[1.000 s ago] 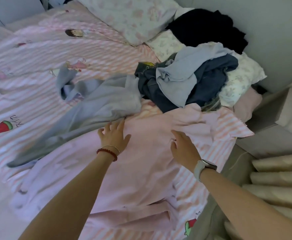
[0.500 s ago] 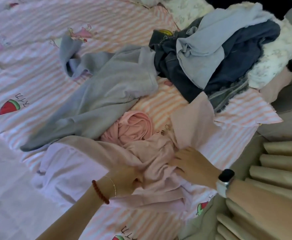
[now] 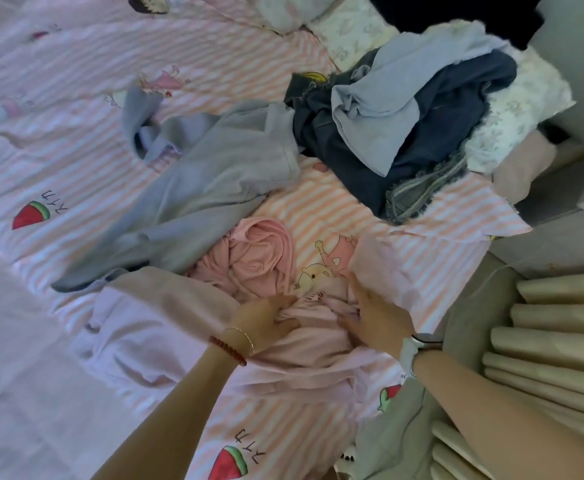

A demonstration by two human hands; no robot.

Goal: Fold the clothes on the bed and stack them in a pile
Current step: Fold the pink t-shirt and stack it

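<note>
Pale pink, thin and limp, the large cotton-looking garment (image 3: 186, 337) lies spread across the near part of the striped pink-and-white bedsheet (image 3: 76, 74), with its middle bunched into a ridge of folds between the two hands. The left hand (image 3: 266, 320) has its fingers curled into that bunched cloth, pinching a fold; the right hand (image 3: 373, 318) is beside it on the right, fingers bent down into the same fabric, though whether they truly pinch it or only press cannot be told from here.

Just beyond the hands sits a smaller crumpled salmon-pink knit garment (image 3: 256, 258), touching the far edge of the pale one. Further left a long grey sweatshirt-like garment (image 3: 211, 188) sprawls unfolded. At the far right a heap of dark navy denim (image 3: 432, 133) carries a light blue soft garment (image 3: 380, 112) on top.

The pale garment should be light and wholly without stiffness, so it will sag and crease wherever it is not supported, and it may drag the salmon piece along. It would probably handle best taken at a hem or at two corners well apart and drawn taut, rather than by the bunched middle. The denim looks heavier and firmer, and should hold a fold more willingly
</note>
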